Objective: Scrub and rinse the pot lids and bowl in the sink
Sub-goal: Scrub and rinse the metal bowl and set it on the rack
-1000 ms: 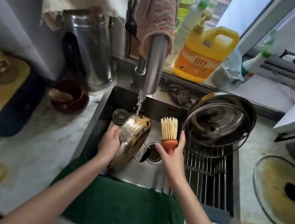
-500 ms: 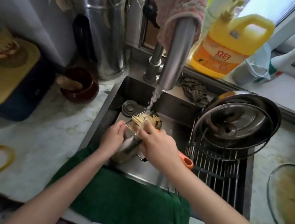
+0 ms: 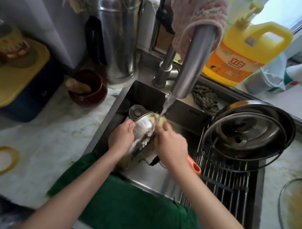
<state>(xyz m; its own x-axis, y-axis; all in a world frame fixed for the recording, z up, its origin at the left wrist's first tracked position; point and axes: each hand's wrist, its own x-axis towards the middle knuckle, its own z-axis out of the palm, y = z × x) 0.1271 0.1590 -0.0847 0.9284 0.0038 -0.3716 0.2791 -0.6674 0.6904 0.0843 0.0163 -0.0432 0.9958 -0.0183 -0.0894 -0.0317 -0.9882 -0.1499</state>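
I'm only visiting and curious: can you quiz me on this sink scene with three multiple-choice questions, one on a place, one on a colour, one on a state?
1. Where does the green towel lie? A. On the floor. B. Over the sink's front edge. C. On the windowsill.
2. What colour is the handle of the brush in the right hand? A. Blue. B. Black. C. Orange.
3. What is the tap doing? A. Running onto the steel bowl that the left hand holds. B. Shut off. C. Spraying the window.
Answers: 1 B, it drapes over the rim nearest the person. 2 C, an orange end sticks out past the wrist. 3 A, a stream of water falls from the spout onto the bowl.
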